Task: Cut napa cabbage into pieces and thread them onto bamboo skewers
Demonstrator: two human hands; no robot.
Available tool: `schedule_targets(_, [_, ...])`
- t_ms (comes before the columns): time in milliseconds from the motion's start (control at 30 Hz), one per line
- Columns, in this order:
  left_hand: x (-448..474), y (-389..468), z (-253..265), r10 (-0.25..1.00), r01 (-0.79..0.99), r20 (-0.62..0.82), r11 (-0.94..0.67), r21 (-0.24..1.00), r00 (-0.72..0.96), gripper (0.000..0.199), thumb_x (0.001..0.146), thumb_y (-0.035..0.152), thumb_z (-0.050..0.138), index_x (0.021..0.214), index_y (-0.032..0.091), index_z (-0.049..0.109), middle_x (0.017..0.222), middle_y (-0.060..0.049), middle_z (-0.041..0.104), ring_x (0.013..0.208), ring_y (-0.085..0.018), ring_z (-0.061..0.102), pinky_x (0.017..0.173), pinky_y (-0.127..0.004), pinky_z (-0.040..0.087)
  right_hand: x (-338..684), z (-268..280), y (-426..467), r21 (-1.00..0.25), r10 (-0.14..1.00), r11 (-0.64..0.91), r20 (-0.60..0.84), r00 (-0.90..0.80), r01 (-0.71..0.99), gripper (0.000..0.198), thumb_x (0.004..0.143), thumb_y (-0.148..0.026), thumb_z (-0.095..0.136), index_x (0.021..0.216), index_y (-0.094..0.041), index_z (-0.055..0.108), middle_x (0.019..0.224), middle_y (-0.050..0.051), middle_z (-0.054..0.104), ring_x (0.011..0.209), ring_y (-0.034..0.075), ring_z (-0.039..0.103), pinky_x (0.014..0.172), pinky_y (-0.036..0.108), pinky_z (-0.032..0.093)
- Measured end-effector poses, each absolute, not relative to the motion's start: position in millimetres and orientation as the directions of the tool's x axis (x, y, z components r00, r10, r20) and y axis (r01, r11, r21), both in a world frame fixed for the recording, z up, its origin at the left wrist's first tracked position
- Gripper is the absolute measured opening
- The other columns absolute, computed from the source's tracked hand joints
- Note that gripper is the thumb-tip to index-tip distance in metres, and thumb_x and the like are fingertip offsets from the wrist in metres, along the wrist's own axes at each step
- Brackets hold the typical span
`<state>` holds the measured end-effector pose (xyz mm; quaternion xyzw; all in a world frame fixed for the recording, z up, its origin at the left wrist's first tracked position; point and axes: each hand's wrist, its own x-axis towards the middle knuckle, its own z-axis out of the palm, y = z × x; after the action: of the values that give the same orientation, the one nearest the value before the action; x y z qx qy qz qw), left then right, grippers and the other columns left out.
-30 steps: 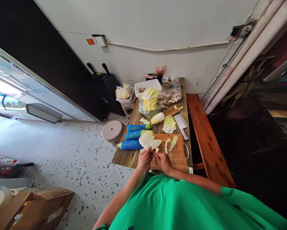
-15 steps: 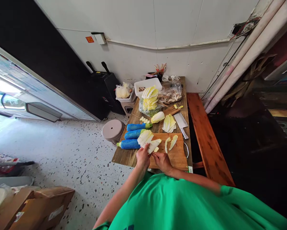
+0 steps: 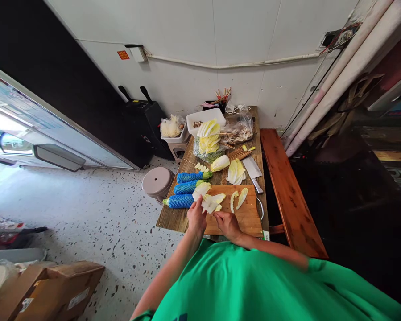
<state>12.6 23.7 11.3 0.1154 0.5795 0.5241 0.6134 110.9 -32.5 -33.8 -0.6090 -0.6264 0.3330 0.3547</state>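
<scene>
My left hand (image 3: 196, 216) pinches a pale napa cabbage leaf (image 3: 202, 191) over the left edge of the wooden cutting board (image 3: 249, 223). Close beside it, my right hand (image 3: 228, 224) is closed in a pinch on what looks like a thin skewer, mostly hidden by the fingers. Cut cabbage pieces (image 3: 213, 203) sit just beyond those fingertips; how they are supported is unclear. Two narrow cabbage strips (image 3: 237, 199) lie on the board. Behind it are a stack of cabbage leaves (image 3: 236, 172) and a cleaver (image 3: 253, 169).
Several zucchini in blue netting (image 3: 182, 201) lie left of the board. Farther back are a cabbage heart (image 3: 220, 163), loose bamboo skewers (image 3: 240, 153), bagged cabbage (image 3: 208, 138), a white tub (image 3: 205, 117) and bagged mushrooms (image 3: 238, 132). A stool (image 3: 158, 179) and a bench (image 3: 287, 191) flank the table.
My left hand has shifted slightly left and up with its leaf, away from the right hand's fingertips. The cut pieces now show more fully between the hands. My right hand has barely moved.
</scene>
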Motion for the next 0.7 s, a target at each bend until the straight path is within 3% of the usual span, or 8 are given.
schedule_targets(367, [14.3,27.1,4.8,0.728,-0.563,-0.647,0.444,0.697,-0.227,0.011,0.070,0.004,0.060,0.075,0.013,0.061,0.072,-0.004,0.067,0.058,-0.013,0.063,0.061,-0.026,0.052,109.8,-36.4,-34.6,-0.834,0.999,0.050,0.042,-0.027,0.549,0.032,0.086,-0.020,0.040,0.057,-0.017,0.054,0.048,-0.001,0.052,0.049,0.010,0.047,0.050,0.020,0.027])
schedule_targets(700, [7.9,29.1,9.0,0.819,-0.590,-0.557,0.384,0.710,-0.137,0.018,0.071,0.013,0.065,0.089,0.012,0.064,0.080,-0.007,0.070,0.070,-0.017,0.066,0.072,-0.030,0.052,111.0,-34.2,-31.1,-0.806,0.998,0.052,0.052,-0.018,0.590,0.031,0.086,-0.020,0.040,0.062,-0.016,0.058,0.054,0.000,0.055,0.051,0.010,0.044,0.051,0.024,0.025])
